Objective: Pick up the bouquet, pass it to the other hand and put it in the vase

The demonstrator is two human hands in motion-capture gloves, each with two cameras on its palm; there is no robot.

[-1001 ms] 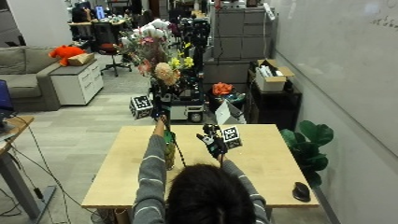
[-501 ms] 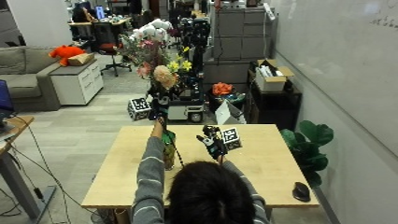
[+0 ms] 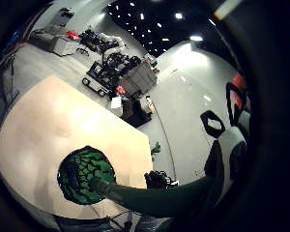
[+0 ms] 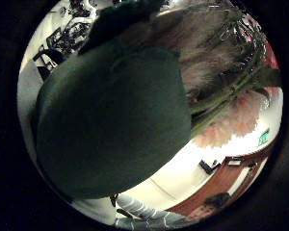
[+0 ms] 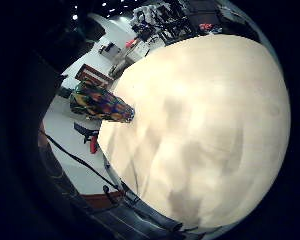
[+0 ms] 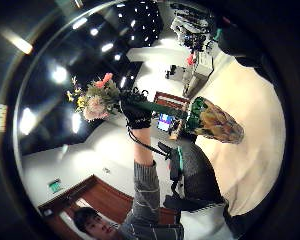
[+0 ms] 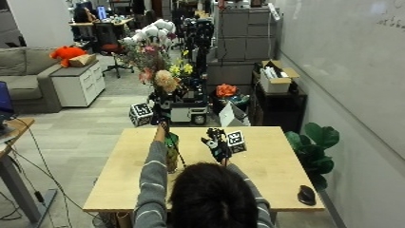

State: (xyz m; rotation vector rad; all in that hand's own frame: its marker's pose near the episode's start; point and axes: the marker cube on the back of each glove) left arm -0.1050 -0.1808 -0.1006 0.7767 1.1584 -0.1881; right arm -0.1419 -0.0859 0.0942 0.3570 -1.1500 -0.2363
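My left hand (image 7: 161, 114) is raised over the far left of the table and grips the stems of the bouquet (image 7: 161, 78), whose pink, yellow and white flowers stand above it. Below it the multi-coloured vase (image 7: 171, 154) stands upright on the wooden table (image 7: 265, 166). In the right thumb side palm view the left hand (image 6: 137, 115) holds the bouquet (image 6: 97, 100) with the stems reaching down to the mouth of the vase (image 6: 217, 125). The left little finger side palm view shows a stem (image 3: 150, 198) ending in the green vase mouth (image 3: 84, 174). My right hand (image 7: 217, 144) hovers over mid-table, holding nothing.
A black mouse (image 7: 306, 194) lies at the table's near right corner. A potted plant (image 7: 316, 142) stands to the right of the table, by the whiteboard wall. A cart of equipment (image 7: 183, 107) stands just behind the table's far edge.
The bouquet has come down a little toward the vase in my left hand. My right hand has stayed roughly where it was.
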